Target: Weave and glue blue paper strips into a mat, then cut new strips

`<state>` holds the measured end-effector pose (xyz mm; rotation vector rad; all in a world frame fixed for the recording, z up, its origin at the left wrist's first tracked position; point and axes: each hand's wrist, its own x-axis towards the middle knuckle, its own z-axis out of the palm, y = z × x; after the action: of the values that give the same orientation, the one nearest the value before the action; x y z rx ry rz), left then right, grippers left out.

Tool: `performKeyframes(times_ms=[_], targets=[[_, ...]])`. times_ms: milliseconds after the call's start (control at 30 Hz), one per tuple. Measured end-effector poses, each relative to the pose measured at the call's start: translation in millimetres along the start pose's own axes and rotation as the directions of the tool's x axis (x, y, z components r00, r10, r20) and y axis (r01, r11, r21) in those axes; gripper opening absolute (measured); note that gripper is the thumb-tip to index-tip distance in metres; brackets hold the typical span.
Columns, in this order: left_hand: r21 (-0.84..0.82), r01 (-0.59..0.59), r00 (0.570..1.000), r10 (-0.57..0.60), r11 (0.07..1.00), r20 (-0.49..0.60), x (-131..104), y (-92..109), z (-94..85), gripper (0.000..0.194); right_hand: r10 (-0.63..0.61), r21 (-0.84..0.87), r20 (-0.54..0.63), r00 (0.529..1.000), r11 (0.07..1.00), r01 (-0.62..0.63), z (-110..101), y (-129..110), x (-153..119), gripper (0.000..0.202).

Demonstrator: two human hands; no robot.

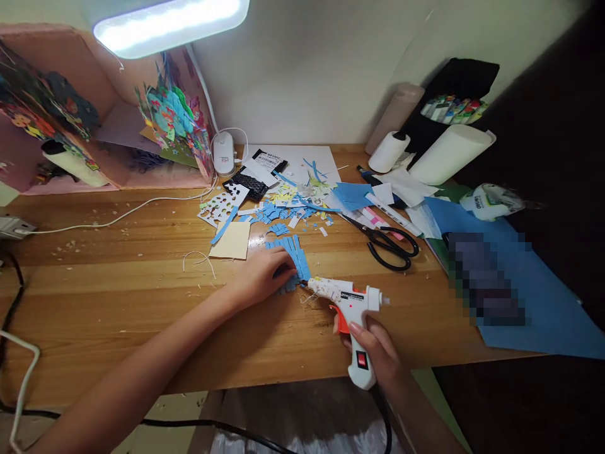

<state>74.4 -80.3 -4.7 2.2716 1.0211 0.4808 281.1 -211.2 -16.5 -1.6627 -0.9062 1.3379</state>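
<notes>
Head view: a white glue gun (pixel 343 293) was being gripped by the right hand (pixel 385 356), the fingers wrapped snugly round its handle near the orange trigger. Its nozzle was pointed left, right at the lower edge of a blue strip piece (pixel 299 253) laid on the wooden counter (pixel 118 302), just in front of the left hand (pixel 265 272). That piece was being touched by the left hand, with the fingers curled in and nearly closed; whether anything was actually pinched between them couldn't be told, and neither could whether the nozzle was touching the paper. Just behind, a proper mess of blue, yellow and white paper scraps (pixel 276 211) was spread about, with a cream card (pixel 232 241) left beside it on the left. Black-handled scissors (pixel 396 260) were parked on the right, near a big blue sheet (pixel 543 315) with something pixelated (pixel 486 277) set on top. Farther back, a fat white roll (pixel 451 154) was leaned in by a case of markers (pixel 456 110), and the whole lot was lit by a bright lamp (pixel 172 25) up top.
</notes>
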Motion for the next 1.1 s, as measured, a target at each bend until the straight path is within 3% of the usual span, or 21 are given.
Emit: performKeyframes(times_ms=[433,1100], targets=[[-0.032,-0.021,0.999,0.02,0.999,-0.029,-2.1,-2.0,2.7,0.009,-0.017,-0.088,0.009,1.0,0.996,0.018,1.3,-5.8,3.6,0.043],[-0.036,-0.003,0.999,0.002,0.999,-0.039,-4.8,0.7,3.5,0.009,0.005,-0.079,-0.005,1.0,0.997,-0.005,5.0,-4.5,3.0,0.044]])
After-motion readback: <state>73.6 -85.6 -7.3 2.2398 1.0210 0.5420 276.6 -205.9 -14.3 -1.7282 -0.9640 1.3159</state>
